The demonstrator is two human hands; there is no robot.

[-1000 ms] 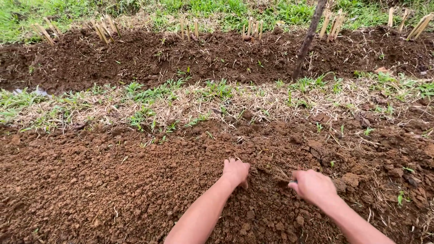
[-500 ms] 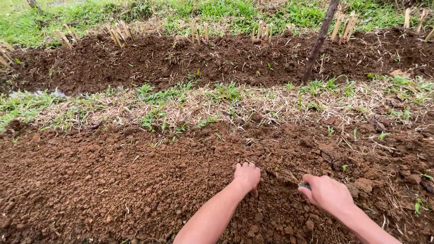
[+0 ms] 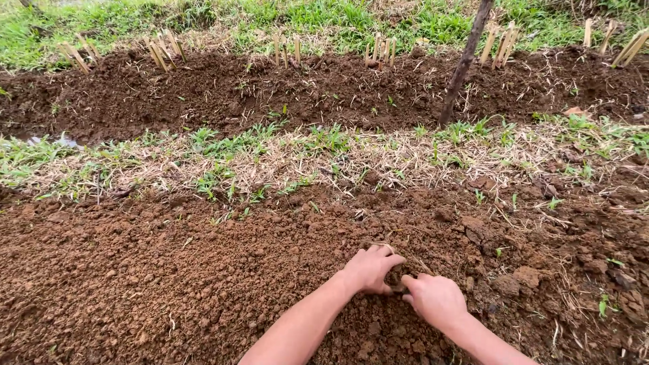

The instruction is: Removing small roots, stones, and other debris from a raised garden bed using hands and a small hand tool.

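Both my hands are down on a raised bed of loose reddish-brown soil [image 3: 169, 284]. My left hand [image 3: 370, 269] lies on the soil with its fingers spread and slightly curled, fingertips pointing right. My right hand [image 3: 433, 297] is curled into a fist right beside it, the knuckles almost touching the left fingertips. A small dark object [image 3: 398, 288] shows only as a sliver between the two hands, gripped by the right one. A thin dry stalk [image 3: 387, 247] lies just above the left fingers.
A strip of dry straw and green grass [image 3: 284, 155] separates this bed from a darker soil bed [image 3: 270, 88] behind. Short cut stakes [image 3: 159, 51] stand along that bed's far edge, and a thin dark stick [image 3: 463, 64] leans upright at right. Clods of earth [image 3: 520, 277] lie to the right.
My right hand has moved left across the soil until it meets my left hand. The left hand has turned its fingers rightwards towards it.
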